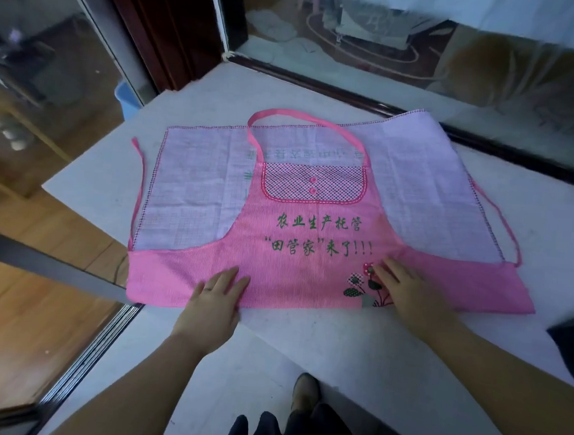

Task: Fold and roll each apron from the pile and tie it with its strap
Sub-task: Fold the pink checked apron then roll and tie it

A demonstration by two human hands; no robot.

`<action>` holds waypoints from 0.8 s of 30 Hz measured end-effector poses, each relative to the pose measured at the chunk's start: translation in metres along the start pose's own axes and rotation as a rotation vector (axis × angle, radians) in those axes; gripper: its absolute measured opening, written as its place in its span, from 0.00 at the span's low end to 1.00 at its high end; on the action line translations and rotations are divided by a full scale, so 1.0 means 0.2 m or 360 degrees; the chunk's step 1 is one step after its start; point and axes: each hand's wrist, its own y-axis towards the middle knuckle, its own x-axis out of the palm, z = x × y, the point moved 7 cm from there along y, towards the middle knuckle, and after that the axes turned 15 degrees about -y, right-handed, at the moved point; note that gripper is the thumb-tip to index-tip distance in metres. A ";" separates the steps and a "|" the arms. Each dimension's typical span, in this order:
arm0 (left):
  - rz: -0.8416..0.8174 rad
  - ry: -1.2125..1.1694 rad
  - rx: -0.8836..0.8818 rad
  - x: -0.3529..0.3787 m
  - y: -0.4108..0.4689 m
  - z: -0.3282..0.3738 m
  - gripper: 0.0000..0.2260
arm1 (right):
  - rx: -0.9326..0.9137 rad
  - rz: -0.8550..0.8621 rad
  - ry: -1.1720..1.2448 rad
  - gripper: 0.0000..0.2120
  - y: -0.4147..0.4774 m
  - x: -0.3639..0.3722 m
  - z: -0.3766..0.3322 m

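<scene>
- Apron [291,272] spread flat on desk [302,352], long axis left to right, just ahead.
- Left hand [216,290], right hand [406,292]: both flat, fingers straight, pressing near hem [289,301]; neither nearer.

Looked like a home I stood in. Under my fingers [229,281] was a white tabletop [302,349]. Left of them lay a wood floor [30,317] and a sliding-door track [104,340]. Beyond them stood a dark wooden frame [177,20] and a glass pane [516,84], with what seemed a round rug [408,57] behind it.
</scene>
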 end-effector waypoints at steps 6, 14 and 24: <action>0.0026 -0.0030 -0.0302 -0.02 0.05 0.07 0.31 | 0.0251 0.0287 0.0082 0.27 -0.02 -0.09 0.13; 0.0140 0.0161 -0.0436 -0.11 0.00 -0.10 0.29 | 0.0312 -0.0052 -0.0063 0.19 0.00 -0.03 0.29; 0.0021 -0.0076 -0.0433 -0.30 -0.03 -0.34 0.25 | 0.0123 -0.1194 -0.0078 0.14 0.02 0.02 0.35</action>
